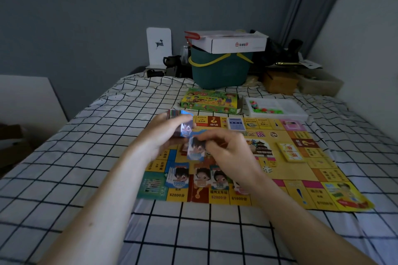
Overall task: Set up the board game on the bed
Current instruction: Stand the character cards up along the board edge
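A bed [64, 178] under a white sheet with a black grid fills the frame, against a grey wall. At the centre, the fingers [185, 118] of the left hand [163, 135] curl around a thick stack of cards [181, 122], while the right hand [228, 153] pinches a single card [196, 148] just below that stack. Both hands hover over the yellow game board [301, 178], which lies flat on the sheet. Along the board's near edge, card piles [200, 176] lie side by side; a white die [267, 169] sits right of the hand. Beyond the board, the green game box [209, 101] and a white tray of coloured pieces [277, 107] rest on the sheet, with a green basket [219, 71] behind them.
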